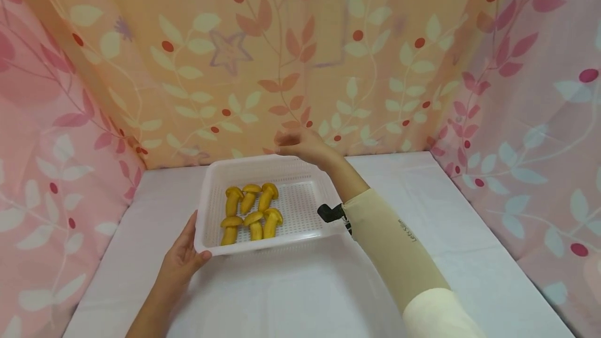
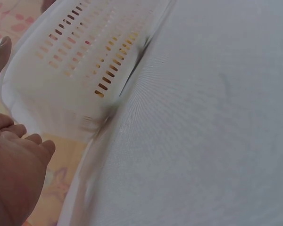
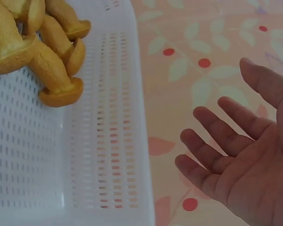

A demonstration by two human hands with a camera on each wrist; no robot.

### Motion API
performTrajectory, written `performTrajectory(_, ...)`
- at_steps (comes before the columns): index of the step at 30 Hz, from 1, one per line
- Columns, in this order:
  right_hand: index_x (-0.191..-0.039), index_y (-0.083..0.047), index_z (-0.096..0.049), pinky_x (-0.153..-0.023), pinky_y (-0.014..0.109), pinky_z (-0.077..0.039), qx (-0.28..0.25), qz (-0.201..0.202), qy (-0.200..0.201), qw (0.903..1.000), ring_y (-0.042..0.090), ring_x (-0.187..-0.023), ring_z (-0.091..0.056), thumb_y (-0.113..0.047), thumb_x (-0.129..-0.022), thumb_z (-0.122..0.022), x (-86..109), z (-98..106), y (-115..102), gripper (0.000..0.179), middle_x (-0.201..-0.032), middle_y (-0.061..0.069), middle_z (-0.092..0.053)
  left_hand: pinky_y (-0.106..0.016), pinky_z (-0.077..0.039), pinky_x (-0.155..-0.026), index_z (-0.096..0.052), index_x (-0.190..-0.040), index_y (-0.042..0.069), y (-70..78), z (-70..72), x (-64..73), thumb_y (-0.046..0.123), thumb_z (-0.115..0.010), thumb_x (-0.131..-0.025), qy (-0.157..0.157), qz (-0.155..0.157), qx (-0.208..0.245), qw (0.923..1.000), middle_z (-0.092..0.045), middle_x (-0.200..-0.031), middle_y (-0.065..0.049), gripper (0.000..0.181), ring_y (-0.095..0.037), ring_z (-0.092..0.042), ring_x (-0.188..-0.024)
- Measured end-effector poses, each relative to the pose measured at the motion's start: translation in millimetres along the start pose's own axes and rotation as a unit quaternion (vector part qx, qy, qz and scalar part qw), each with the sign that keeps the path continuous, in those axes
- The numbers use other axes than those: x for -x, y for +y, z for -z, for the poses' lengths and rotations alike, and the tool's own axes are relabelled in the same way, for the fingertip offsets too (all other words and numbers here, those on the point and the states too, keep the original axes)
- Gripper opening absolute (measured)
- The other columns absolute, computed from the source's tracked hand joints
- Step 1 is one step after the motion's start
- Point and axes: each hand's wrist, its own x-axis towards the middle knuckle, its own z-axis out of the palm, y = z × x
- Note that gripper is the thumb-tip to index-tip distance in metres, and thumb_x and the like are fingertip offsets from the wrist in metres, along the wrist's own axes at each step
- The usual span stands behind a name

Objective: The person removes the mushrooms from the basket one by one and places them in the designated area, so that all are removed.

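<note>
Six yellow mushrooms [image 1: 253,218] rest in a white basket [image 1: 302,205]

All six of them lie on the left half of the basket floor, in two rows of three, with their caps toward the far edge of the table [image 1: 263,296] and their stems toward me. The right half of the floor holds none. The basket is on the table, close to its far edge and a little left of the middle of that edge.

My left hand [image 1: 183,254] grips the near left corner of the basket, with the thumb in front and the fingers along the side. My right hand [image 1: 304,147] is over the far rim; its fingers are loose and spread, and it holds nothing.

I judge that the present step is to steady the basket while my right hand is free, between one hold and another. The next move, I suppose, calls for a firm left grip, and for the right fingers to close with care on a mushroom or on the rim; which one, I cannot tell.
</note>
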Motion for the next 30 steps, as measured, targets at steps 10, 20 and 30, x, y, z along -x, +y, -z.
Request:
performTrajectory(10,-0.136,-0.008,-0.065,-0.116,0.055,-0.043,-0.053,-0.066,-0.050,0.9951,0.025,-0.125,-0.059,-0.029,-0.093,-0.077,-22.3,-26,27,0.050,-0.135,0.008,-0.067,-0.024,-0.044,-0.108,-0.015,-0.166,0.018,-1.5,3.0,-1.5,-0.008,-0.066,-0.095,-0.001,-0.007,0.005,1.0000,-0.008,-0.174,-0.006,0.091,0.005,-0.029,-0.148)
performTrajectory(20,-0.140,-0.003,-0.060,-0.115,0.059,-0.041,-0.035,-0.090,-0.113,0.9889,0.025,-0.125,-0.061,-0.021,-0.096,-0.074,-29.3,-43,56,0.050,-0.135,0.010,-0.067,-0.023,-0.045,-0.107,-0.016,-0.166,0.021,-3.7,2.1,0.3,-0.009,-0.067,-0.095,0.004,0.001,0.004,1.0000,-0.009,-0.174,-0.002,0.093,0.007,-0.028,-0.148)
performTrajectory(30,-0.137,-0.006,-0.064,-0.103,0.047,-0.050,0.028,-0.118,-0.148,0.9815,0.021,-0.119,-0.062,-0.017,-0.095,-0.072,-33.1,-50,69,0.044,-0.134,0.007,-0.068,-0.027,-0.042,-0.109,-0.010,-0.166,0.015,-3.7,0.1,0.8,-0.010,-0.065,-0.095,-0.014,-0.017,0.042,0.9989,-0.003,-0.174,-0.004,0.093,0.006,-0.024,-0.150)
